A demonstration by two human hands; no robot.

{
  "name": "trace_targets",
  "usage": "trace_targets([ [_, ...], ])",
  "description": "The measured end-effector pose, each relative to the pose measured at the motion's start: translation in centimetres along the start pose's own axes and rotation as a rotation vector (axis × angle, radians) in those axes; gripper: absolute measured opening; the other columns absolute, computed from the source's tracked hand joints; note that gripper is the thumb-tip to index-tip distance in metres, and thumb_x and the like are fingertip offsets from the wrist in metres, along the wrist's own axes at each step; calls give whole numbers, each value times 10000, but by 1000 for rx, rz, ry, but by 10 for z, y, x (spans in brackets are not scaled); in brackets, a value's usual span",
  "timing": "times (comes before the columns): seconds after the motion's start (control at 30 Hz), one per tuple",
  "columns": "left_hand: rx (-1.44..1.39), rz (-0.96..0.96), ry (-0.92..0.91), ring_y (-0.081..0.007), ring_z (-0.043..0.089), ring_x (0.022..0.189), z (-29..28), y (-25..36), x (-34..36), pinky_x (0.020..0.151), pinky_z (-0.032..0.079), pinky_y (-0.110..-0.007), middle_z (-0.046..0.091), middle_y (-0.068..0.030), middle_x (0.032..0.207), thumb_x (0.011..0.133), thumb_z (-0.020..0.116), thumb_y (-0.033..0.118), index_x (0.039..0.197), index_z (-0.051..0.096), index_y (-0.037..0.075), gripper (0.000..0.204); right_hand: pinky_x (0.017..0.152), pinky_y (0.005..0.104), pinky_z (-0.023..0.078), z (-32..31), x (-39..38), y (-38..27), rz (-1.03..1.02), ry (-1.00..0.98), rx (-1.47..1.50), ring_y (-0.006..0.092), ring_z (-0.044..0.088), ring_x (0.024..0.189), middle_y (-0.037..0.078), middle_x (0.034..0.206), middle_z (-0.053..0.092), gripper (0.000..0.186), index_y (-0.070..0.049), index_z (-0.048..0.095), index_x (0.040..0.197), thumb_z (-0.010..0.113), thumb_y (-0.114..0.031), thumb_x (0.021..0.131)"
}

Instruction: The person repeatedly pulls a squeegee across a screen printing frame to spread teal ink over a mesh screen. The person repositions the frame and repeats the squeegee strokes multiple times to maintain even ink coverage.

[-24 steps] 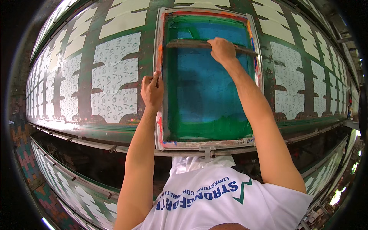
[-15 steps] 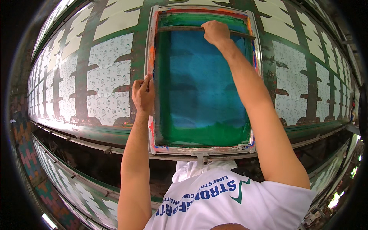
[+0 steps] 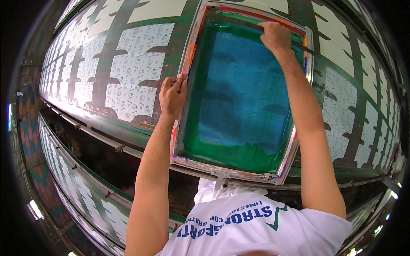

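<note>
A screen-printing frame with a metal rim, smeared with red, orange and blue ink, lies on the long table before me. Its mesh looks blue in the middle and green around the border. My left hand is closed on the frame's left side, fingers and thumb at the rim. Near the far end, my right hand grips a long dark squeegee that lies across the mesh. The squeegee's middle is covered by that hand.
White printed sheets with small line drawings lie in rows on the green table on both sides. Plain cream sheets lie farther back. A metal rail with short pegs runs along the near edge. Another table with sheets stands at lower left.
The view has tilted, so the frame appears turned and farther right. My right hand and the squeegee are slightly nearer the frame's far end. My left hand keeps its place on the rim.
</note>
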State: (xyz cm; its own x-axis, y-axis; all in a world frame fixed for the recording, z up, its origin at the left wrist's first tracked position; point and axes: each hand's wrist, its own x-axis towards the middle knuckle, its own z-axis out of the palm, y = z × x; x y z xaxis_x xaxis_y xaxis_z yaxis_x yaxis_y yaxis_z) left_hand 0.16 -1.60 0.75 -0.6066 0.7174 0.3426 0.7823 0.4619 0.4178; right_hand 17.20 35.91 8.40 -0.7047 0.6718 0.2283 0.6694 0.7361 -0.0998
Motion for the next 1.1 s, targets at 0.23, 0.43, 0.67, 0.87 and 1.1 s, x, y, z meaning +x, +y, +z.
trace_targets([
  [0.23, -43, -46, -2, -209, 701, 807, 0, 5, 3, 727, 589, -367, 649, -58, 995, 968, 759, 250, 1201, 807, 136, 263, 871, 499, 640, 32, 56, 15, -34, -49, -90, 358, 771, 1003, 127, 1116, 794, 375, -240, 782, 1263, 728, -196, 895],
  [0.43, -21, -32, 17, -230, 700, 829, 4, 1, 3, 729, 588, -379, 651, -62, 979, 953, 765, 254, 1178, 811, 142, 255, 970, 527, 598, 43, 82, 8, -56, -132, -40, 372, 748, 1093, 148, 1162, 783, 385, -211, 772, 1276, 654, -160, 914],
  [0.67, -53, -42, 20, -247, 700, 889, 7, 1, 3, 805, 576, -388, 676, -77, 1010, 983, 742, 281, 1201, 815, 146, 267, 893, 525, 609, 8, 39, -15, -360, -420, -25, 390, 760, 999, 181, 1038, 790, 343, -162, 815, 1155, 629, -85, 877],
  [0.87, -111, -26, 28, -267, 691, 958, 12, -9, 2, 819, 577, -413, 661, -71, 1003, 995, 711, 276, 1153, 825, 159, 227, 828, 527, 604, -25, -55, -66, -409, -486, 53, 399, 743, 939, 179, 986, 775, 363, -173, 820, 1076, 617, -11, 823],
  [1.1, -120, 0, 44, -275, 680, 931, 11, -7, 1, 794, 570, -418, 650, -80, 982, 1015, 690, 292, 1151, 826, 164, 230, 860, 510, 601, -48, -186, -108, -375, -565, 97, 360, 729, 986, 154, 1035, 761, 365, -146, 812, 1120, 643, -4, 829],
])
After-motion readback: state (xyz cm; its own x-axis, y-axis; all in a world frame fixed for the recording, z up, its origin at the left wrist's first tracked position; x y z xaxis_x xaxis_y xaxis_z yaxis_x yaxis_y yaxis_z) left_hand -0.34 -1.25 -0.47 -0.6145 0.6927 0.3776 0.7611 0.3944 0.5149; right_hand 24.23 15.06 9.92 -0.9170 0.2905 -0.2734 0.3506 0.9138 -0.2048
